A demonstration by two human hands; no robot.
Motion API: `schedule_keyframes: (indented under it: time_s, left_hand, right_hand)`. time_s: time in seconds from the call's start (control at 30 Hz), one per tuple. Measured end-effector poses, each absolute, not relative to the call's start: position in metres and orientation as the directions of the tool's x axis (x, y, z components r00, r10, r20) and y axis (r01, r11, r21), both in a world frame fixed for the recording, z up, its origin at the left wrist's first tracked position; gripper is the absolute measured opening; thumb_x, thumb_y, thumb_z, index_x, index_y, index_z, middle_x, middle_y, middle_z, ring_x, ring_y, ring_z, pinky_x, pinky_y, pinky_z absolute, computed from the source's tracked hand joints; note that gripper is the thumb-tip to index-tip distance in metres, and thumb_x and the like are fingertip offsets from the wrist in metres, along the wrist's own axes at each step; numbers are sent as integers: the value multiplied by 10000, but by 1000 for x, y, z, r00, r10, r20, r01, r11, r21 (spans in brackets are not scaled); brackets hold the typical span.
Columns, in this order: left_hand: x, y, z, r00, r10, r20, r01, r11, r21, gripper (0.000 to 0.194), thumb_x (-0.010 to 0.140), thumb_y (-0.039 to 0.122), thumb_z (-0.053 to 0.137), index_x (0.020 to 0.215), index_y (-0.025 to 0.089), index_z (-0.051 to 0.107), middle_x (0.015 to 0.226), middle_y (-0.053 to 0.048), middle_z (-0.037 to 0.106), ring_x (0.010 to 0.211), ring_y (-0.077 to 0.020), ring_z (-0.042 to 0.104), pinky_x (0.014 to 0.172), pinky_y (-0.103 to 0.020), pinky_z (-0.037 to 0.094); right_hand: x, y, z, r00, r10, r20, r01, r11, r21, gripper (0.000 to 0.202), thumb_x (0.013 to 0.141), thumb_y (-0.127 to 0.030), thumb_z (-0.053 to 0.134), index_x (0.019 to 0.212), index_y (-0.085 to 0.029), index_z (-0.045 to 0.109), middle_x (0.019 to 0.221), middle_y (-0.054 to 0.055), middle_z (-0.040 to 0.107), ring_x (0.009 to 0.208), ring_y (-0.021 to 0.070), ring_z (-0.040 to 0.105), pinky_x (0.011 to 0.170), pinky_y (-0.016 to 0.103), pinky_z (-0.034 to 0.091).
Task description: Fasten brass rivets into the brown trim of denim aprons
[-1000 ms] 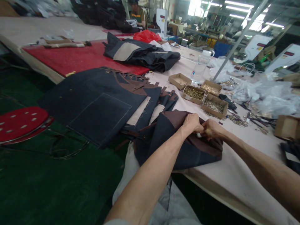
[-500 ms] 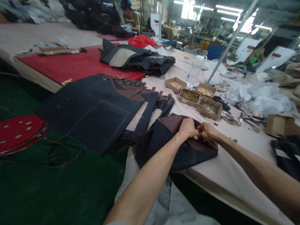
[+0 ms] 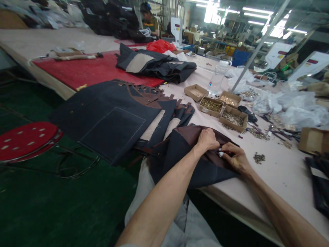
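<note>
A dark apron (image 3: 177, 161) with brown trim lies bunched at the table edge, partly over my lap. My left hand (image 3: 208, 139) is closed on its brown edge, the fingertips hidden in the folds. Right beside it, my right hand (image 3: 234, 157) has thumb and fingers drawn together in a pinch over the brown cloth. White coverings show on its fingertips. Whatever sits between them is too small to make out. To the left, a stack of aprons (image 3: 113, 123) with brown straps and stitched pockets overhangs the table.
Several small cardboard boxes (image 3: 211, 114) hold metal fittings, beside a clear water jug (image 3: 218, 78). A small heap of fittings (image 3: 259, 157) lies right of my hands. Plastic bags (image 3: 295, 106) and a slanted metal pole (image 3: 259, 46) stand beyond. A red stool (image 3: 28, 140) is at the left.
My right hand has drawn slightly away from my left, to the right and down, showing its white-covered fingertips. My left hand keeps its hold. The view has shifted a little.
</note>
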State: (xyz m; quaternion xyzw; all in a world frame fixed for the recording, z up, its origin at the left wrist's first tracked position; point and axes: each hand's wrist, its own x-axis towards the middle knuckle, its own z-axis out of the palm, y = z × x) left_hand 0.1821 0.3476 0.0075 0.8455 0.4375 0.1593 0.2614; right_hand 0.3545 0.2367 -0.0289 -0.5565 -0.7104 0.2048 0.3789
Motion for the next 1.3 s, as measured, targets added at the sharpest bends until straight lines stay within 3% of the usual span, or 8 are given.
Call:
schedule_keyframes:
  time_s: [0.13, 0.33, 0.67, 0.77, 0.87, 1.0, 1.1, 1.3]
  left_hand:
    - [182, 350, 9, 571, 820, 33, 644, -473, 601, 257, 622, 164, 628, 818, 124, 789, 802, -134, 755, 814, -246, 723, 798, -286, 561]
    - [170, 340, 11, 667, 744, 36, 565, -537, 626, 279, 621, 153, 676, 886, 147, 762, 825, -88, 739, 814, -226, 698, 796, -282, 553]
    - [168, 323, -5, 716, 685, 135, 563, -681, 467, 316, 663, 122, 641, 964, 176, 719, 982, -99, 675, 871, -242, 663, 775, -314, 542]
    - [172, 327, -4, 712, 690, 128, 568, -674, 472, 306, 643, 125, 639, 938, 183, 698, 953, -81, 673, 854, -234, 656, 761, -307, 529]
    - [173, 329, -5, 698, 706, 122, 579, -656, 484, 299, 629, 122, 639, 915, 192, 684, 921, -64, 670, 844, -228, 647, 751, -303, 512]
    - [170, 329, -8, 689, 711, 139, 552, -639, 536, 255, 642, 121, 630, 879, 201, 680, 869, -34, 655, 782, -192, 616, 710, -281, 476]
    - [163, 329, -12, 694, 697, 179, 483, -636, 602, 242, 650, 93, 614, 863, 192, 674, 820, -12, 630, 730, -157, 577, 673, -257, 445]
    - [151, 327, -22, 670, 670, 320, 314, -646, 696, 186, 711, 58, 570, 832, 162, 665, 814, -12, 600, 718, -127, 540, 669, -232, 425]
  right_hand:
    - [358, 240, -32, -45, 967, 251, 630, 223, -744, 166, 842, -323, 683, 955, -214, 739, 928, 60, 675, 785, 196, 619, 690, 318, 480]
    - [358, 247, -31, -48, 984, 173, 760, 148, -633, 184, 770, -230, 672, 952, -203, 678, 798, 4, 612, 672, 160, 544, 637, 297, 432]
    - [360, 239, -39, -95, 937, 336, 666, 311, -678, 147, 795, -246, 667, 938, -217, 675, 865, 22, 612, 665, 158, 528, 626, 301, 454]
    - [363, 236, -29, -10, 870, 494, 707, 356, -612, 272, 813, -297, 667, 1071, -213, 675, 1015, 78, 630, 873, 227, 606, 779, 364, 514]
    - [379, 239, -16, 117, 811, 573, 812, 254, -525, 548, 769, -426, 716, 1253, -188, 621, 1240, 150, 599, 1176, 343, 543, 1008, 502, 448]
    - [404, 254, 2, 73, 986, 150, 788, 35, -615, 539, 720, -432, 744, 1186, -178, 656, 1105, 113, 691, 1025, 311, 626, 911, 435, 491]
    - [411, 267, 18, -19, 991, -133, 660, -87, -746, 465, 641, -351, 801, 1046, -174, 655, 943, 66, 722, 845, 247, 656, 738, 334, 504]
    - [398, 269, 29, -167, 916, -366, 240, -322, -916, 571, 615, -340, 834, 1109, -202, 582, 928, 41, 748, 707, 212, 677, 580, 286, 506]
